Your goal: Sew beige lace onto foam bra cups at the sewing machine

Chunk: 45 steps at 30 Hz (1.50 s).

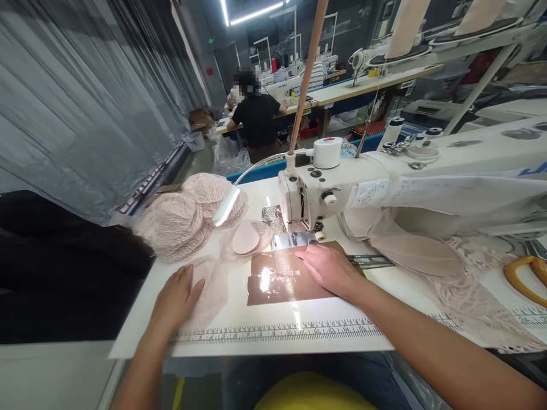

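Left hand (pixel 176 297) on the sheer fabric (pixel 217 291), thumb and fingers apart, left side of the bench (pixel 265 316) — right hand (pixel 330 269) on the brown sheet (pixel 273 287) by the sewing machine (pixel 290 191), grip unclear. Cloth that thin could crease — one hasty drag would do it!

A yellow top (pixel 314 393) is worn, shown only as a smooth, rounded patch at the bottom of the view. Dark blue cloth (pixel 248 378) is seen around it. The 2 forearms (pixel 427 341) are seen bare, as are the left hand (pixel 173 299) and right hand (pixel 331 270).
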Each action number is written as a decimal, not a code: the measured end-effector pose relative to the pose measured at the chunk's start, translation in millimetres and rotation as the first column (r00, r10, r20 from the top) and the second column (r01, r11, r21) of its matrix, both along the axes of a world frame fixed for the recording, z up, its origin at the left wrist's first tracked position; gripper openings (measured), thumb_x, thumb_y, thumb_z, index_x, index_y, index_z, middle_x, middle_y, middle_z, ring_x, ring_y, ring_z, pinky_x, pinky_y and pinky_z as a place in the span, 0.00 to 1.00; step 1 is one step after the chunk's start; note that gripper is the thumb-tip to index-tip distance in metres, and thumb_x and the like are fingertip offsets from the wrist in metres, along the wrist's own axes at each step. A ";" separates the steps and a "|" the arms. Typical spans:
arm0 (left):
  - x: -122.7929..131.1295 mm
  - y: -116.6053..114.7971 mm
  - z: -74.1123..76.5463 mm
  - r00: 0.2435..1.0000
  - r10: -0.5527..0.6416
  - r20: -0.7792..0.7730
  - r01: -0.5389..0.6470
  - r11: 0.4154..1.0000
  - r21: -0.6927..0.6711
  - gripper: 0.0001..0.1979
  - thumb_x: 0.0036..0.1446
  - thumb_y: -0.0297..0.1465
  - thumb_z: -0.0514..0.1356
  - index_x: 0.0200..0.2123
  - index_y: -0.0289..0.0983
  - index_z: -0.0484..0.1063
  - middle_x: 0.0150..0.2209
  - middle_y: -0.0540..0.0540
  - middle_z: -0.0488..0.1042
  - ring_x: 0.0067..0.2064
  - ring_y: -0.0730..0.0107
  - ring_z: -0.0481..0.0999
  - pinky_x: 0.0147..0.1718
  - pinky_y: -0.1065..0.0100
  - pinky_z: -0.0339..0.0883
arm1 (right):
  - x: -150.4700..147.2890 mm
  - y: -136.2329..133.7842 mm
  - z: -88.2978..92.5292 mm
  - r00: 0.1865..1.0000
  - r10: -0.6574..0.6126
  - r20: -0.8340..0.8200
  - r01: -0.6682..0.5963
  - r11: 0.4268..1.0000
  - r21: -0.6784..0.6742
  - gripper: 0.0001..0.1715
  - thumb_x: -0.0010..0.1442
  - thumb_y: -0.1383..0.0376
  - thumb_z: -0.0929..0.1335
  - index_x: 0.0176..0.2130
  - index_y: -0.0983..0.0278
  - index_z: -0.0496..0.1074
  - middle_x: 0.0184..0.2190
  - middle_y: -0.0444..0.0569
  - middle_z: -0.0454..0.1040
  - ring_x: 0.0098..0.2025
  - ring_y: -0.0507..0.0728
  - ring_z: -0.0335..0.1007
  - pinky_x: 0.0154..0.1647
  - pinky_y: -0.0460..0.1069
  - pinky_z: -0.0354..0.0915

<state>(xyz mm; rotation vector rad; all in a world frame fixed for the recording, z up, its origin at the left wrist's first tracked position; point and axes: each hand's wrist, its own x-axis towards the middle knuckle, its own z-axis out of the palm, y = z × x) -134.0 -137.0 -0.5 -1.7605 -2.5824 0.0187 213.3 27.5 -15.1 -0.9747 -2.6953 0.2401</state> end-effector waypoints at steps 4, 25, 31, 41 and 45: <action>3.5 -7.9 -7.7 1.000 0.017 0.011 -0.017 0.999 0.034 0.31 0.62 0.44 0.44 0.61 0.29 0.56 0.62 0.34 0.59 0.63 0.52 0.57 0.59 0.52 0.55 | 0.4 0.5 -2.8 1.000 0.002 -0.007 -0.002 1.000 0.018 0.20 0.60 0.74 0.59 0.48 0.65 0.73 0.33 0.49 0.73 0.38 0.56 0.68 0.39 0.49 0.61; 103.8 95.4 24.8 0.896 -0.403 0.185 0.379 0.913 0.152 0.09 0.54 0.21 0.48 0.29 0.37 0.64 0.36 0.42 0.71 0.38 0.61 0.71 0.36 0.64 0.64 | 58.5 -7.3 40.9 0.934 -0.218 0.284 0.212 0.976 0.053 0.18 0.51 0.79 0.60 0.38 0.66 0.72 0.38 0.55 0.74 0.36 0.61 0.72 0.31 0.50 0.60; 92.6 42.9 40.6 0.729 -0.594 0.341 0.540 0.805 0.246 0.10 0.53 0.21 0.48 0.29 0.39 0.65 0.35 0.46 0.71 0.37 0.64 0.70 0.37 0.64 0.66 | 79.9 -2.4 31.7 0.873 -0.247 0.420 0.216 0.969 0.120 0.25 0.51 0.83 0.59 0.41 0.68 0.75 0.38 0.59 0.75 0.38 0.64 0.73 0.34 0.53 0.63; 151.3 -19.1 3.1 0.809 -0.550 0.206 0.478 0.820 0.314 0.23 0.59 0.34 0.55 0.57 0.36 0.61 0.42 0.40 0.71 0.45 0.57 0.70 0.43 0.57 0.67 | 68.4 -2.3 22.1 0.859 -0.230 0.458 0.161 0.969 0.185 0.18 0.61 0.75 0.59 0.47 0.73 0.71 0.37 0.64 0.74 0.32 0.64 0.74 0.30 0.52 0.63; 177.1 -11.3 -11.9 0.873 -0.475 0.111 0.435 0.860 0.266 0.27 0.58 0.42 0.56 0.58 0.37 0.62 0.39 0.40 0.71 0.41 0.54 0.70 0.39 0.56 0.66 | 68.3 -11.1 21.9 0.898 -0.183 0.400 0.142 0.981 0.129 0.23 0.65 0.70 0.57 0.57 0.70 0.64 0.44 0.61 0.75 0.39 0.63 0.75 0.36 0.53 0.67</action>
